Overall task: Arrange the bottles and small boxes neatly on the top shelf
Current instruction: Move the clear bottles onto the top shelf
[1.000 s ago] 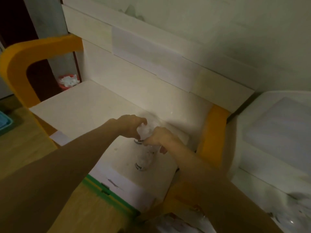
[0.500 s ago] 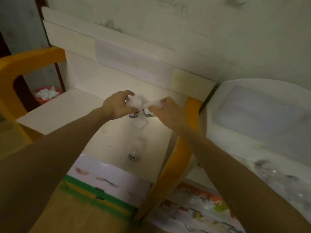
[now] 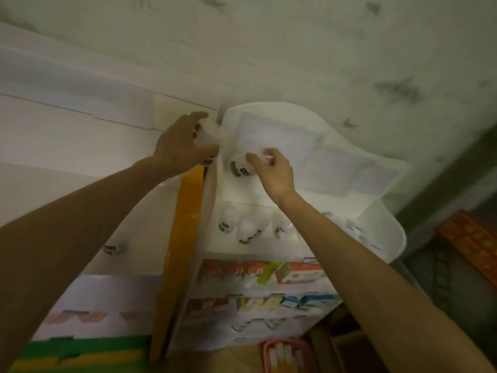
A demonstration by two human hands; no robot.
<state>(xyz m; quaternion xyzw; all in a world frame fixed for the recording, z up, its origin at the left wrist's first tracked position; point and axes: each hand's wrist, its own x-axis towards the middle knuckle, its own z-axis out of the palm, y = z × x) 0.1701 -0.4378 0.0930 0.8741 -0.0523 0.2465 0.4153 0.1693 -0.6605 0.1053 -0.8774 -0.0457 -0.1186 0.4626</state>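
At the far end of the reach, the left hand (image 3: 183,145) curls its fingers round a small white bottle (image 3: 208,135) with a dark band at its base, held just left of the white shelf unit (image 3: 387,179). Just right of it, the right hand (image 3: 271,170) pinches a second white bottle (image 3: 239,166), tilted, with a dark label band, over the unit's top shelf. On the shelf below, nearer, 3 similar bottles (image 3: 246,228) stand close together in a row. Lower shelves hold rows of small colourful boxes (image 3: 269,273), blurred. An orange upright (image 3: 180,259) separates this unit from the white shelf (image 3: 67,146) on the left, where 1 more bottle (image 3: 113,248) lies beside the left forearm. A pink basket (image 3: 287,355) sits at the near edge.
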